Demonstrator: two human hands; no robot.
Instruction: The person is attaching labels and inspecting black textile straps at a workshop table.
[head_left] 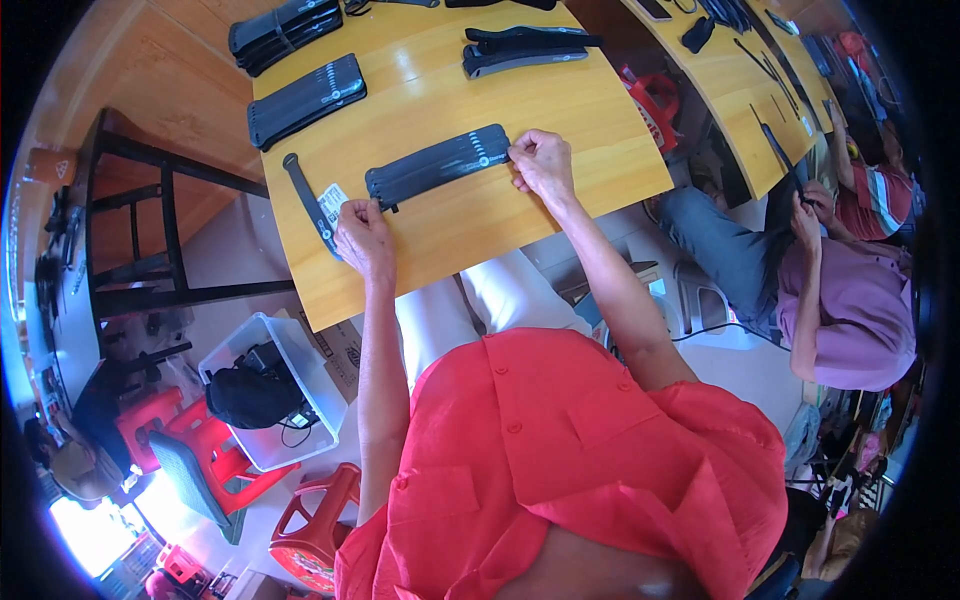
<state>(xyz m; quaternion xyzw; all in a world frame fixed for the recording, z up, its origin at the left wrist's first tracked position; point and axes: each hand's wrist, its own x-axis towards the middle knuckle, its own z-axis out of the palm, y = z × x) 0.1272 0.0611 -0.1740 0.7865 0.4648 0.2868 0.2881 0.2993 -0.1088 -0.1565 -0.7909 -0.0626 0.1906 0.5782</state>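
Observation:
A stack of flat black straps [437,165] with pale printing lies slantwise on the yellow wooden table before me. My right hand [543,165] pinches its right end between thumb and fingers. At the lower left corner of the same stack, my left hand [366,240] is closed, its fingertips on the edge beside a small black tab. A single black strap [305,200] lies left of that hand, next to a white label [332,201] that the hand partly covers.
More black strap stacks [308,100] lie at the table's far left, with another strap bundle [528,50] at the far right. A translucent bin [262,335] of black items and a red stool [315,525] stand at left. At right, a person in purple [850,310] handles a dark strip.

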